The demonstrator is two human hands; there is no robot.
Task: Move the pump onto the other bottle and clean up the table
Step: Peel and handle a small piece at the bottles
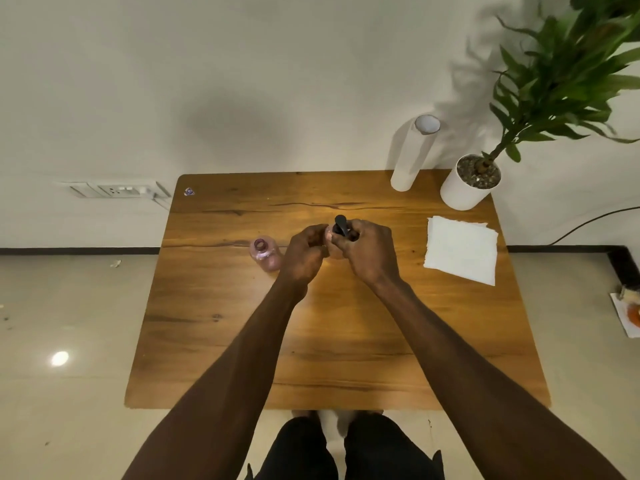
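A pink bottle [329, 233] stands at the middle of the wooden table [332, 341], mostly hidden between my hands. My left hand [304, 252] wraps its body. My right hand [367, 249] is closed around the collar of the black pump [340, 224], whose head sticks up above my fingers on top of that bottle. A second pink bottle [265, 253] with an open neck and no pump stands just left of my left hand, apart from it.
A folded white paper towel [460, 249] lies to the right. At the back right stand a paper towel roll [412, 154] and a potted plant in a white pot [467, 185]. A small sticker [189, 191] is on the back left corner.
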